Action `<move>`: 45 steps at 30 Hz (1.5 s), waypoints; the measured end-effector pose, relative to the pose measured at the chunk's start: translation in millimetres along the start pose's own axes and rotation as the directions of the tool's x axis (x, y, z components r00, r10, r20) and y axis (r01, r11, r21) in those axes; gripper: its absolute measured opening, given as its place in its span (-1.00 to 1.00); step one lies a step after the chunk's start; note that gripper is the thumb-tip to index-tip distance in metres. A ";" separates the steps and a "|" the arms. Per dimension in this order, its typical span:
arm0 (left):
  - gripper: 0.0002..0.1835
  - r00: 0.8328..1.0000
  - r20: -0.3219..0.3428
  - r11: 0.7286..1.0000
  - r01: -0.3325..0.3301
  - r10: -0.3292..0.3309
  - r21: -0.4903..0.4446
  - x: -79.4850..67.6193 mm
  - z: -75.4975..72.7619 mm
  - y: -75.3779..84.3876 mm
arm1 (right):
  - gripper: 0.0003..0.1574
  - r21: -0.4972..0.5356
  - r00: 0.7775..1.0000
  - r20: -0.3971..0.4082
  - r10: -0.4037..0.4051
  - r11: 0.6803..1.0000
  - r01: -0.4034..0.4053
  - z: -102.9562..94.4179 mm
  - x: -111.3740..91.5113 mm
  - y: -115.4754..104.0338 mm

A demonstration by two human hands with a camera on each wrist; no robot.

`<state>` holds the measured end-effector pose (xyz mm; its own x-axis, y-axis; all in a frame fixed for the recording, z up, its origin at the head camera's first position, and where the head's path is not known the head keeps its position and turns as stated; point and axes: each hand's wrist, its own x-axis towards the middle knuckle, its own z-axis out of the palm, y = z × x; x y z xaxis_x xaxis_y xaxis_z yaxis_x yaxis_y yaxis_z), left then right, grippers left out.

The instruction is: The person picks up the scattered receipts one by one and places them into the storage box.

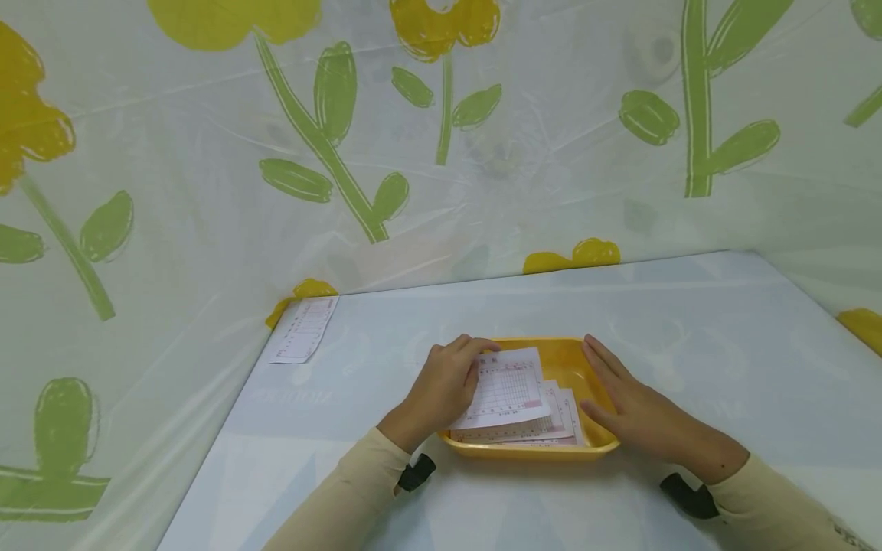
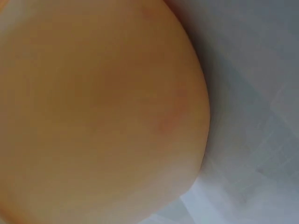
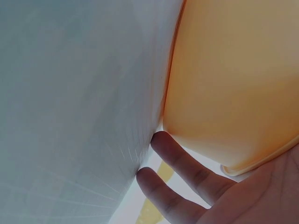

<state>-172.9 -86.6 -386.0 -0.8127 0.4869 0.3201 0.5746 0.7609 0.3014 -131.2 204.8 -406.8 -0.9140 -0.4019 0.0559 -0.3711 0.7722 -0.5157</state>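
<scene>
A shallow yellow plastic tray (image 1: 530,453) sits on the table, holding several printed paper slips (image 1: 577,417) stacked on its left side. My left hand (image 1: 444,383) is over the tray's left end and pinches the topmost printed slip (image 1: 506,390) by its left part. That slip overlaps the others below it. Across the tray, my right hand (image 1: 637,413) rests along the right rim, fingers fairly straight, thumb toward the inside. Two of its fingers (image 3: 187,170) reach down outside the tray wall (image 3: 224,84) in the right wrist view. The tray's rounded outer side (image 2: 103,107) fills much of the left wrist view.
Another printed slip (image 1: 303,330) lies at the table's back left corner. The pale table (image 1: 386,329) meets a translucent flowered curtain (image 1: 441,222) along its back and left edges. Dark wrist straps (image 1: 689,497) are on both forearms.
</scene>
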 end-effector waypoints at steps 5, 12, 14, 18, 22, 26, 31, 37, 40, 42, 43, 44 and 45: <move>-0.61 1.000 0.012 1.000 -0.002 0.002 -0.005 1.2 2.7 1.5 | 0.05 0.004 1.000 0.001 0.002 1.000 -0.002 -0.3 -0.3 -0.3; -0.60 1.000 0.013 0.999 -0.026 0.027 -0.022 6.1 6.1 5.6 | 0.06 0.008 1.000 0.011 0.001 1.000 -0.001 -1.5 0.7 -1.2; -0.60 0.999 0.018 0.999 -0.031 0.032 -0.028 6.7 6.7 6.3 | 0.06 0.014 1.000 0.013 0.003 1.000 -0.003 -1.6 0.8 -1.8; -0.62 0.998 0.010 0.998 -0.054 0.055 -0.030 7.9 8.6 6.1 | 0.06 0.022 1.000 0.012 -0.004 1.000 0.004 -1.3 1.2 -2.6; -0.61 0.996 -0.002 0.996 -0.088 0.088 -0.026 8.6 11.3 5.4 | 0.05 0.017 1.000 0.012 -0.011 1.000 0.011 -1.4 2.0 -2.5; -0.60 0.995 0.006 0.995 -0.097 0.097 -0.021 8.4 13.8 5.2 | 0.05 0.020 1.000 0.013 -0.009 1.000 0.009 -1.7 2.1 -3.1; -0.62 0.994 0.012 0.994 -0.105 0.106 -0.017 9.1 14.4 6.6 | 0.05 0.012 1.000 0.011 -0.008 1.000 0.008 -2.1 0.7 -3.7; -0.63 0.992 0.051 0.993 -0.119 0.120 -0.014 10.9 15.9 7.2 | 0.05 0.024 1.000 0.014 0.003 1.000 -0.003 -2.7 -0.2 -3.6; -0.61 0.990 0.086 0.993 -0.114 0.114 0.002 11.5 17.2 7.9 | 0.05 0.025 1.000 0.016 0.007 1.000 -0.008 -3.0 -0.5 -3.5; -0.59 0.988 0.117 0.994 -0.104 0.103 0.009 11.9 18.0 8.6 | 0.05 0.020 1.000 0.015 0.008 1.000 -0.008 -3.1 -0.8 -3.3; -0.58 0.986 0.132 0.995 -0.100 0.097 0.016 12.3 18.3 9.0 | 0.05 0.020 1.000 0.015 0.007 1.000 -0.007 -3.1 -0.9 -3.1; -0.56 0.985 0.149 0.995 -0.094 0.090 0.018 12.7 18.8 9.3 | 0.04 0.018 1.000 0.014 0.006 1.000 -0.007 -3.1 -1.0 -2.9; -0.55 0.983 0.164 0.996 -0.087 0.083 0.018 13.2 19.3 9.8 | 0.04 0.019 1.000 0.012 0.004 1.000 -0.004 -2.9 -1.0 -2.5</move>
<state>-179.8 -64.5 -396.2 -0.7668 0.6123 0.1925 0.6416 0.7231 0.2558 -129.8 204.7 -403.0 -0.9135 -0.4045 0.0433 -0.3638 0.7646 -0.5320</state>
